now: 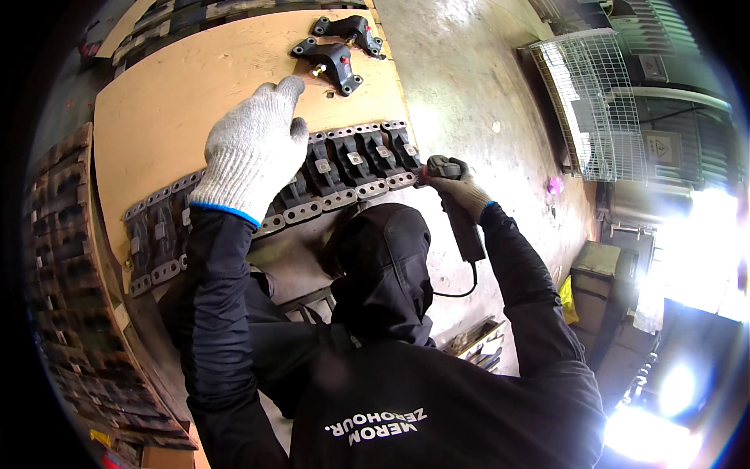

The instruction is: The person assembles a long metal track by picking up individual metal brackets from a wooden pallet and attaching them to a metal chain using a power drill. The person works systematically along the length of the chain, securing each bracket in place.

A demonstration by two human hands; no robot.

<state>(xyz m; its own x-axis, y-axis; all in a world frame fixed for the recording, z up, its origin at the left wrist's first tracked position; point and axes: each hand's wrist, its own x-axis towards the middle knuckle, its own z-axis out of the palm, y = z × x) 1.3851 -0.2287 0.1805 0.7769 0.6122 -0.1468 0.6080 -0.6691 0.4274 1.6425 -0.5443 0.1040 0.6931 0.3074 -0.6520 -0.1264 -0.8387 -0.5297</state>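
My left hand (254,148), in a white knitted glove with a blue cuff, is held over the tan board and hides part of the bracket row. Its fingers stretch forward with the thumb apart, and nothing shows in it. The gloved fingers of my right hand (467,194) are wrapped round a dark corded angle grinder (462,227). The grinder's head is right beside the end bracket of the row; whether it touches cannot be made out. Several black metal brackets (355,160) stand side by side, with bare grey, drilled end faces.
Two black brackets (336,62) with red parts lie at the far edge of the tan board (172,109). A wooden pallet (74,297) is at left. The grinder's cord (461,293) runs toward my legs. A wire mesh cage (590,105) stands on the right.
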